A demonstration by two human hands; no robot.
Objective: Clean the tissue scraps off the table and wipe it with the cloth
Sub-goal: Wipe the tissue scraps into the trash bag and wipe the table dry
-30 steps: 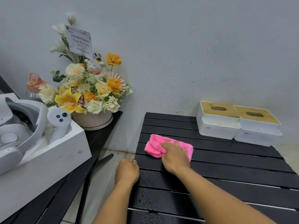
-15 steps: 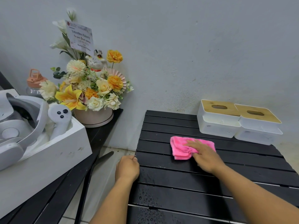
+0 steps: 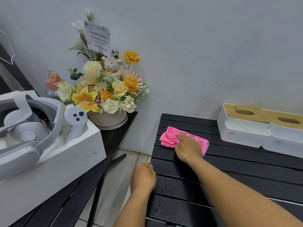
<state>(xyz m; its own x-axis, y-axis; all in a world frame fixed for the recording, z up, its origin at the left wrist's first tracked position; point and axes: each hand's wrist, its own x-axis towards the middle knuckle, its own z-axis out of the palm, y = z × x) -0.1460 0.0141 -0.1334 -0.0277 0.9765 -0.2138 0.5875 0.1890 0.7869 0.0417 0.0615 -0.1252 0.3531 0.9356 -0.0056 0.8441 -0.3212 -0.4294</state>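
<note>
The crumpled pink cloth (image 3: 168, 138) is pressed by the flat right hand (image 3: 188, 148); the black slatted surface (image 3: 246, 169) is gripped at its edge by the left hand (image 3: 143, 176).

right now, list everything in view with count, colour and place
slatted table: 1, black, right side
cloth: 1, pink, table's far left part
tissue boxes: 2, white with wooden lids, table's far right by the wall
water drops: several, clear, table's near edge
bench: 1, black, left
flower arrangement: 1, yellow and orange, pink pot, on the bench
cat figurine: 1, white, among the flowers
card: 1, white, above the flowers
bottle: 1, orange lid, behind the flowers
box: 1, white, on the bench, holds headset and controller
left hand: 1, curled at the table's left edge
right hand: 1, pressing on the cloth
</note>
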